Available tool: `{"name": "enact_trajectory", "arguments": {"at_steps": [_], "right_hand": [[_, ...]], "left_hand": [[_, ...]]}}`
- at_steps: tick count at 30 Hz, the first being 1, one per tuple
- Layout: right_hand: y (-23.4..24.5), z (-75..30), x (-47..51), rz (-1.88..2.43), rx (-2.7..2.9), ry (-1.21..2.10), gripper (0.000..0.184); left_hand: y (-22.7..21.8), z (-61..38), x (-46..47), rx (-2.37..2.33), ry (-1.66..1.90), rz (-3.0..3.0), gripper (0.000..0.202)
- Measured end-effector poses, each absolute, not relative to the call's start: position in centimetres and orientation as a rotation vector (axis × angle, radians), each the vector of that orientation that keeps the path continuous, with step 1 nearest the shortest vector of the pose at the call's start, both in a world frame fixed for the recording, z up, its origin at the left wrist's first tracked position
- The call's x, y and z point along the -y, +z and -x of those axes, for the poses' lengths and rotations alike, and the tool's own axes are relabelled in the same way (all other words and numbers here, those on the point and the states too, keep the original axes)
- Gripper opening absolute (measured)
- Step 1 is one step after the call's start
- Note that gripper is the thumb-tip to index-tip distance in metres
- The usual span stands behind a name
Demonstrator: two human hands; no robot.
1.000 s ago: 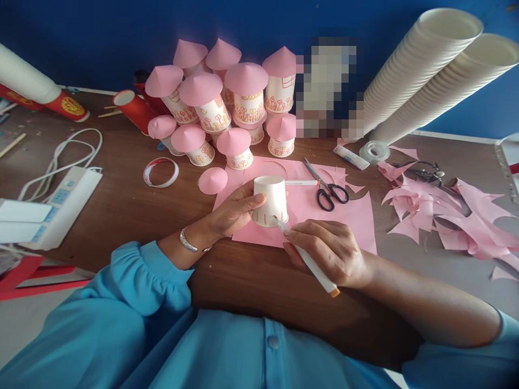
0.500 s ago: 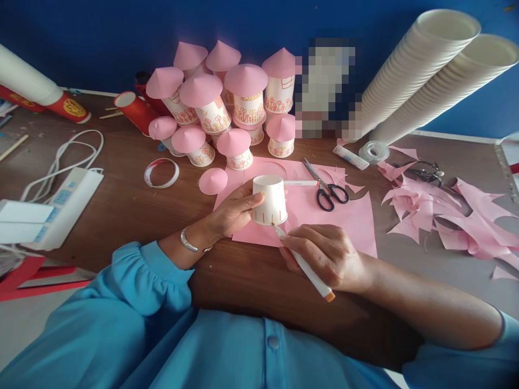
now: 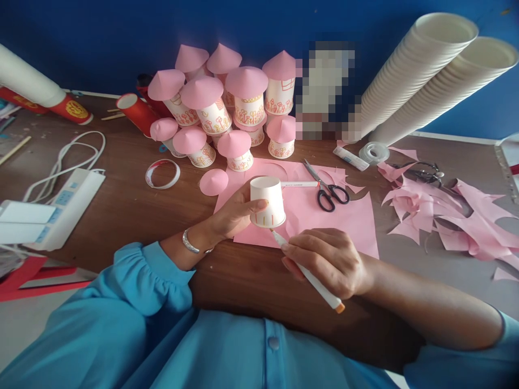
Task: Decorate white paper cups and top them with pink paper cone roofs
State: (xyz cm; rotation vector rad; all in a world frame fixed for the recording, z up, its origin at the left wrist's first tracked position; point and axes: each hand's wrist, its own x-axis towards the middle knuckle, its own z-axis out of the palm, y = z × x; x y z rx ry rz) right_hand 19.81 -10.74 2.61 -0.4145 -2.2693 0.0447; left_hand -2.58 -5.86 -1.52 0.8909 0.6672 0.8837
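A white paper cup (image 3: 268,200) is gripped in my left hand (image 3: 239,213), thumb on its side. It stands upside down above the pink paper, with short orange and yellowish strokes along its lower edge. My right hand (image 3: 328,259) is closed round a white marker (image 3: 320,286) with an orange end cap. The marker's tip is just below the cup's rim, seemingly a little apart from it. Behind the cup, another white marker (image 3: 300,184) lies on the pink paper sheet (image 3: 344,232). Black-handled scissors (image 3: 332,195) rest on that sheet.
Several decorated cups with pink cone roofs (image 3: 203,92) stand at the back, a loose pink cone (image 3: 214,182) before them. Tall cup stacks (image 3: 413,75) and pink scraps (image 3: 421,200) are on the right. A tape roll (image 3: 162,174) and a power strip (image 3: 73,208) lie left.
The marker's tip has come away from the cup's lower edge, and my right hand has shifted slightly down. The cup has turned and moved slightly left in my left hand.
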Motion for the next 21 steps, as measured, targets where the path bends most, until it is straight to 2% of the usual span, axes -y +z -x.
{"name": "enact_trajectory", "arguments": {"at_steps": [7,21], "right_hand": [[2.46,-20.06,10.28,0.492,2.243,0.001,0.013],[2.57,-19.95,10.22,0.496,2.267,0.003,0.016]], "left_hand": [[-0.73,2.91,5.53,-0.602,0.853,-0.83,0.058],[-1.16,2.81,5.55,-0.561,0.827,-0.82,0.043]]}}
